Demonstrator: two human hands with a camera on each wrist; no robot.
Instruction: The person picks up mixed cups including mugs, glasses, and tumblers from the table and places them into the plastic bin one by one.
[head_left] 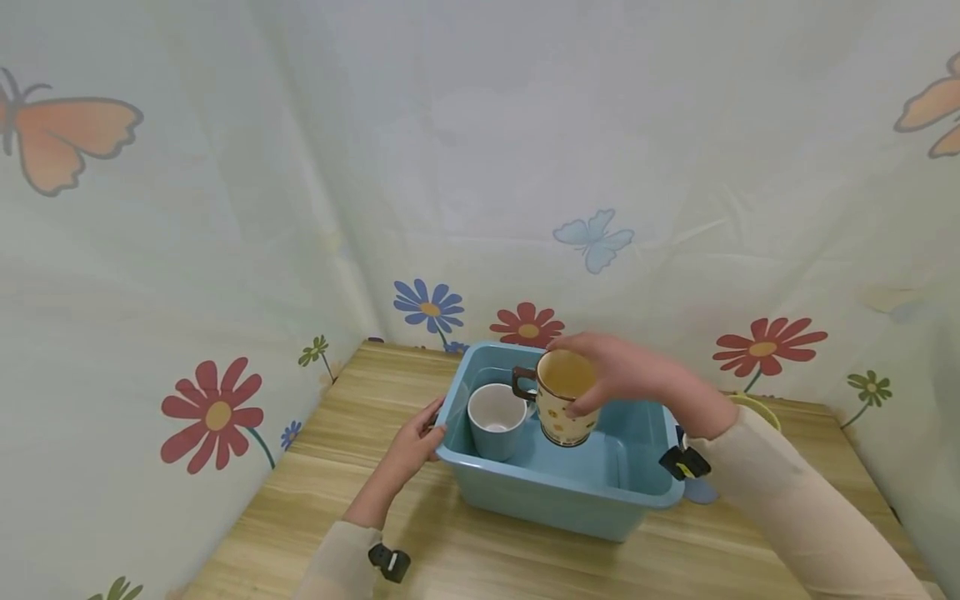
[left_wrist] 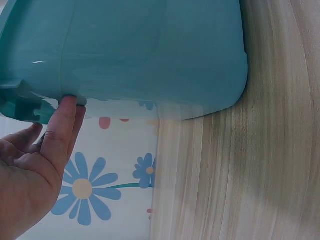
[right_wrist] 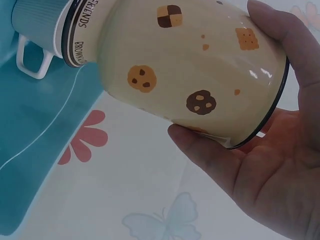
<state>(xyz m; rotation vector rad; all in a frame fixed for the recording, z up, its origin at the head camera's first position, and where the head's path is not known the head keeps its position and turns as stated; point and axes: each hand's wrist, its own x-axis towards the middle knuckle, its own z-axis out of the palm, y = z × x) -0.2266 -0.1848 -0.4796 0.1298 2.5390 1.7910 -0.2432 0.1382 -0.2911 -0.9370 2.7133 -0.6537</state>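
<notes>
Mug (head_left: 558,412) gripped in the right hand (head_left: 622,368), over the blue bin (head_left: 540,504), right of centre in the frame.
The right hand's fingers curve round the mug's upper part from above; its brown handle (head_left: 522,383) points left towards the grey cup (head_left: 495,440) standing inside the bin. Whether the mug's base touches anything below, I cannot tell. Glossy and apparently hard, it should prove stiff and manageable one-handed, yet slippery, and could chip if knocked against the cup. The handle, free of fingers, seems the surest hold; failing that, a spread grasp round the upper part. Left of centre, the left hand's (head_left: 412,440) fingers lie nearly straight against the bin's outer end; the bin sits on the surface (head_left: 337,467).
</notes>
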